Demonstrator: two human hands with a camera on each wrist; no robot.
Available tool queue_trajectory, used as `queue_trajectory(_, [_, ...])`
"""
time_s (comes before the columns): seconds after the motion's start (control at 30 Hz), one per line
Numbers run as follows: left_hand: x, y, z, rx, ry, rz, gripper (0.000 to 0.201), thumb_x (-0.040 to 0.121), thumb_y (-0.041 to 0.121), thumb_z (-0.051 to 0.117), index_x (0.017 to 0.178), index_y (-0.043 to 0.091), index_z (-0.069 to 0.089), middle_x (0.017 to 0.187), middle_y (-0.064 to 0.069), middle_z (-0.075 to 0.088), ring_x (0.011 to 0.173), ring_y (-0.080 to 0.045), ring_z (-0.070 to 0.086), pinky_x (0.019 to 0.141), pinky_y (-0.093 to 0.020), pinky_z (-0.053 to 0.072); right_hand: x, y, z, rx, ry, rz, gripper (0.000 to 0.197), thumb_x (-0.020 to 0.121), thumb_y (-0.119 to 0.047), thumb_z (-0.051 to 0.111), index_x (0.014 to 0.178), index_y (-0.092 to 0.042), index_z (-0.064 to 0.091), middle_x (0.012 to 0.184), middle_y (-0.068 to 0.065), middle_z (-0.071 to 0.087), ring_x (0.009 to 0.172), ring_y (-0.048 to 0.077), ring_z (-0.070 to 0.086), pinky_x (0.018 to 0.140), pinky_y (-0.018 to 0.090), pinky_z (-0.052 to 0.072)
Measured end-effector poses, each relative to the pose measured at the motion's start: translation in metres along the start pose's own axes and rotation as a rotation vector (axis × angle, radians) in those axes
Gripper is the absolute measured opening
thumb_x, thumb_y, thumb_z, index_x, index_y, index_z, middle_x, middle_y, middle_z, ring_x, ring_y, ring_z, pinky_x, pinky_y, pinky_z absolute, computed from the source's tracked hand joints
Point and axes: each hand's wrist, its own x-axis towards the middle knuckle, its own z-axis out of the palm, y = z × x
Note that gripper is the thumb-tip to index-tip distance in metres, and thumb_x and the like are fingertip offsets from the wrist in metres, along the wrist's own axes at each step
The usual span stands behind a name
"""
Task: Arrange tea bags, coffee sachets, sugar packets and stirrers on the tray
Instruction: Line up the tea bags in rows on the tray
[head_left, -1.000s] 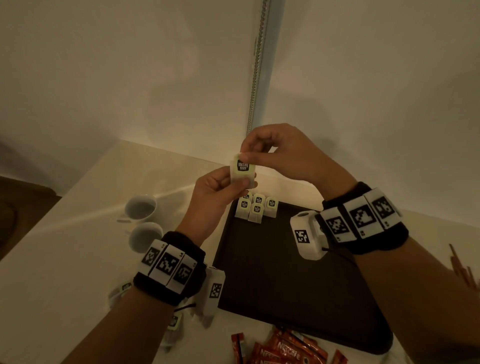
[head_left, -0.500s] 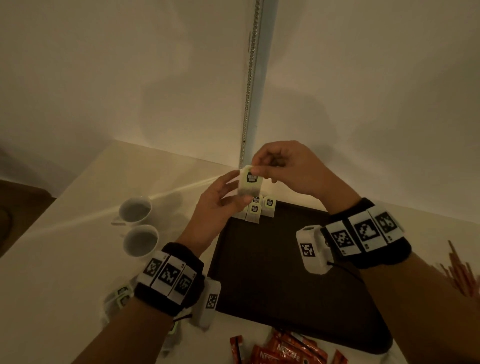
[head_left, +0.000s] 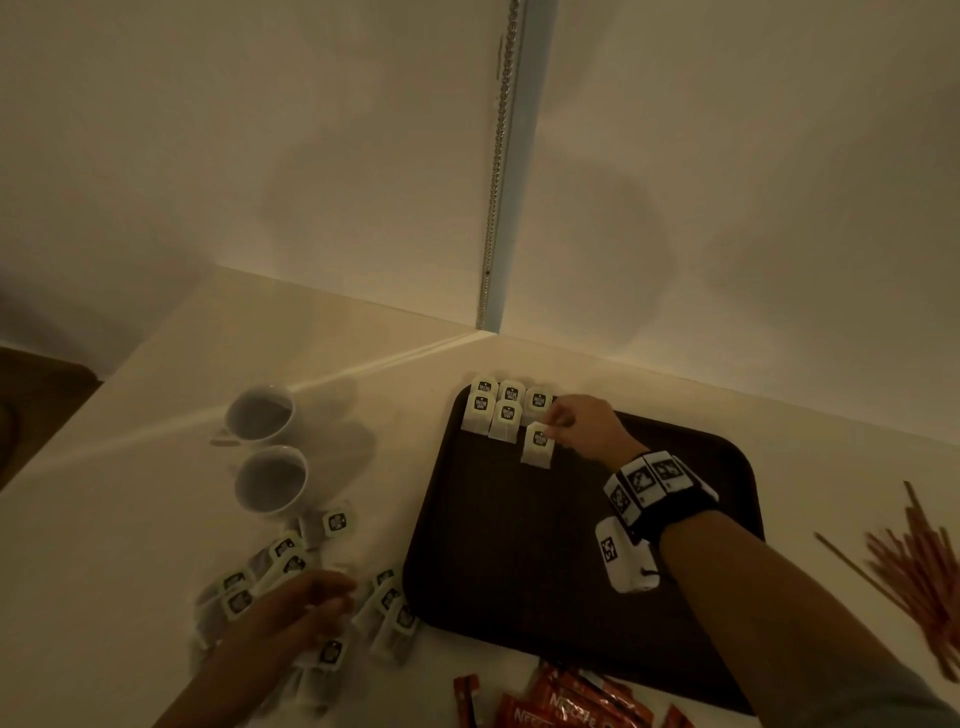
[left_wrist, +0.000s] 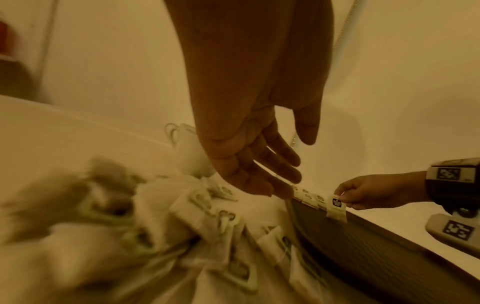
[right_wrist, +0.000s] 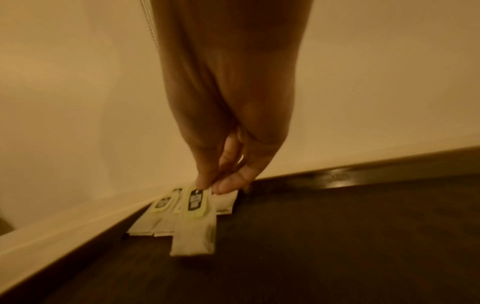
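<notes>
A tea bag (head_left: 537, 450) lies at the tray's (head_left: 519, 571) far left corner, just beside five placed bags (head_left: 506, 410). The right hand (head_left: 582, 426) pinches its tag from above, grip pressed together at the bag's top edge. The left hand (head_left: 291, 613), fingers spread and relaxed, hovers over loose bags (head_left: 280, 561) on the desk (head_left: 104, 519), left of the tray.
</notes>
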Motion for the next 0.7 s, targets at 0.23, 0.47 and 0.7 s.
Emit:
queue_trajectory(0.23, [-0.026,-0.028,-0.020,0.034,0.133,-0.043,0.022,0.084,-0.009,0.060,0.092,0.009,0.070,0.087,-0.012,0.073,0.069,-0.008,0.067,0.062,-0.010,0.050,0.021,0.003,0.010,0.052,0.144,0.022,0.009,0.081,-0.001,0.068,0.089,-0.001,0.066,0.086,0.007,0.063,0.079,0.013,0.056,0.070,0.021,0.045])
queue_trajectory(0.47, [-0.041,-0.035,-0.025,0.027,0.140,-0.086,0.025,0.085,-0.012,0.058,0.091,0.010,0.071,0.085,-0.003,0.075,0.069,0.001,0.067,0.060,-0.008,0.049,0.036,0.005,0.021,0.039,0.206,0.050,0.007,0.081,-0.003,0.068,0.088,-0.002,0.066,0.094,0.012,0.067,0.080,0.019,0.059,0.080,0.034,0.053])
queue_trajectory(0.7, [-0.049,-0.045,-0.029,0.083,0.122,-0.088,0.022,0.087,-0.005,0.059,0.096,0.010,0.071,0.082,-0.002,0.075,0.063,-0.001,0.064,0.059,-0.009,0.047,0.027,-0.010,0.026,0.009,0.265,0.029,0.017,0.081,-0.011,0.069,0.096,-0.010,0.061,0.100,0.010,0.062,0.089,0.020,0.057,0.076,0.029,0.047])
